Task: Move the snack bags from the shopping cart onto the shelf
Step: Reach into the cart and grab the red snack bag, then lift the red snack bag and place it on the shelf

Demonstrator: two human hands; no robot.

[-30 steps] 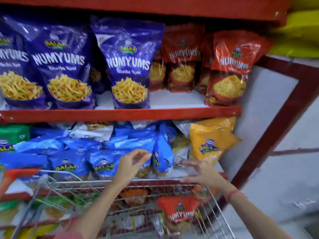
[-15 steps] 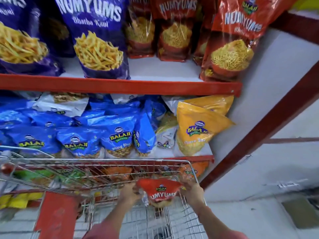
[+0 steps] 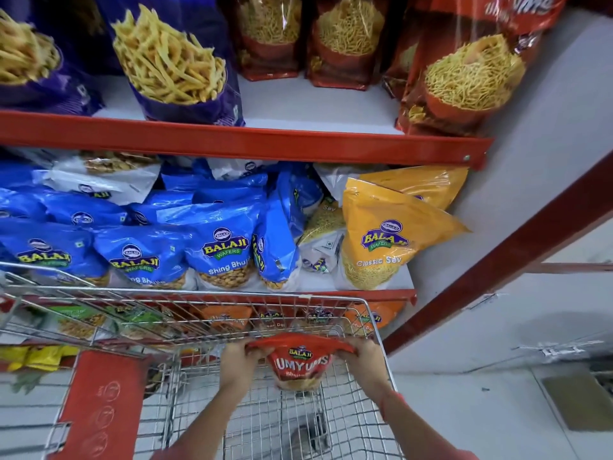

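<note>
A red Numyums snack bag (image 3: 300,365) hangs upright inside the wire shopping cart (image 3: 371,313), near its front right corner. My left hand (image 3: 240,361) grips the bag's top left corner and my right hand (image 3: 366,360) grips its top right corner. Both forearms reach in from the bottom edge. The red-edged shelf (image 3: 252,142) above carries purple Numyums bags (image 3: 179,71) and red Numyums bags (image 3: 464,78), with bare white board between them.
The lower shelf is packed with blue Balaji bags (image 3: 222,240) and a yellow Classic Sev bag (image 3: 384,240). Orange and green bags sit on the shelf behind the cart's wire. A red flap (image 3: 102,403) stands at the cart's left. A red diagonal brace (image 3: 530,244) runs at right.
My hands dropped from the lower shelf into the cart and closed on the red bag's top corners. The view has tilted downward and come closer to the shelves.
</note>
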